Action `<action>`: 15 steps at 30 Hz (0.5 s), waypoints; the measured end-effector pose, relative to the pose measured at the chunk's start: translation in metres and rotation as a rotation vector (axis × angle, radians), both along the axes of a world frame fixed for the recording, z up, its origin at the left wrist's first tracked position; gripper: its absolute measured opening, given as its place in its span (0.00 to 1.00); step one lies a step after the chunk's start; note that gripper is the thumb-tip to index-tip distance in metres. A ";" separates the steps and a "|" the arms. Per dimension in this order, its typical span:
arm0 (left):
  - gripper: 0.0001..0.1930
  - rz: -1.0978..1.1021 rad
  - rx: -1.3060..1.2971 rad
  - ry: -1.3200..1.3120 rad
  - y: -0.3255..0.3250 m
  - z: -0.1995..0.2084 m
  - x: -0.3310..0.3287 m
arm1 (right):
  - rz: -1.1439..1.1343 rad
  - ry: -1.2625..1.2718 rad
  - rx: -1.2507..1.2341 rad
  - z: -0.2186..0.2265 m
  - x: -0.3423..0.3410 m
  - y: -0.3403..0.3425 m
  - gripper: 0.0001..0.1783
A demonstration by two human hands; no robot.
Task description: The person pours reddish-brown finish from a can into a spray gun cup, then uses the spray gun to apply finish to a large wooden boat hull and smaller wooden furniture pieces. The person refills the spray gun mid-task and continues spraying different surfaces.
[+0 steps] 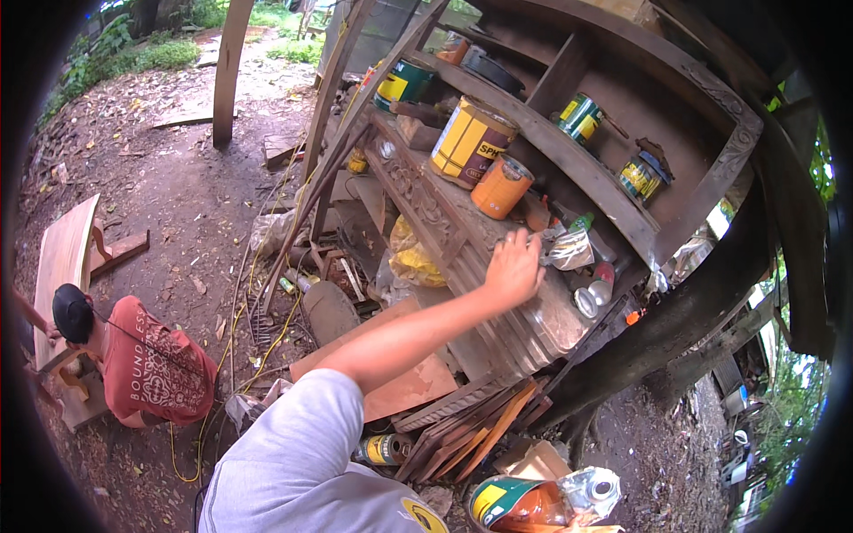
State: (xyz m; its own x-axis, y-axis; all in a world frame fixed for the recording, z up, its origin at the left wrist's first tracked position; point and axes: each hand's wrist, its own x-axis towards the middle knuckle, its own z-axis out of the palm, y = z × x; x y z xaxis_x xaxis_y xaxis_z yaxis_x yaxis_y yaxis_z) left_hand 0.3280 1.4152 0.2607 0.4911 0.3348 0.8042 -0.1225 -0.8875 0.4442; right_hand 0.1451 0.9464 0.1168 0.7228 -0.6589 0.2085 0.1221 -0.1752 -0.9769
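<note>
My left hand (515, 268) reaches over the ledge of a dusty carved wooden cabinet (444, 258). Its fingers are loosely bent and partly apart, with nothing visible in them. Just beyond is a crumpled clear plastic wrapper (571, 249); an orange can (502, 186) and a large yellow can (473, 142) stand farther along the ledge. At the lower edge, my right hand (582, 519) shows only a few fingers, closed by a clear plastic bottle (597, 489) it appears to hold. Against that bottle is a green and yellow can (498, 499), orange-brown inside; how it is supported is hidden.
Small cans (579, 118) sit on the cabinet's upper shelf. Wooden boards (475, 435) lean below, beside a tree trunk (657, 329). A yellow cord (267, 355) trails over the ground. At left a person in a red shirt (160, 364) crouches by a pale wooden plank (67, 258).
</note>
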 end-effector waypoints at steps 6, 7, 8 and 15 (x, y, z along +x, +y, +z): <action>0.17 -0.074 -0.034 0.456 0.032 -0.005 0.066 | -0.107 0.008 -0.014 0.004 -0.012 -0.004 0.21; 0.15 -0.080 -0.051 0.449 0.035 -0.005 0.073 | -0.121 0.000 -0.009 0.003 -0.014 -0.005 0.21; 0.14 -0.086 -0.072 0.445 0.038 -0.004 0.077 | -0.133 0.004 -0.006 0.003 -0.017 -0.008 0.21; 0.15 -0.234 -0.329 0.647 0.049 0.014 0.084 | -0.221 -0.002 -0.002 0.002 -0.037 -0.021 0.21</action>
State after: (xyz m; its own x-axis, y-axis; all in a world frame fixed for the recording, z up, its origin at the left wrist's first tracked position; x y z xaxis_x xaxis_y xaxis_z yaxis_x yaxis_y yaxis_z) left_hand 0.4120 1.4647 0.2745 0.9183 0.3367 0.2083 0.0840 -0.6797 0.7287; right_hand 0.1081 0.9256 0.1186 0.5601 -0.8011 0.2109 0.0822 -0.1996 -0.9764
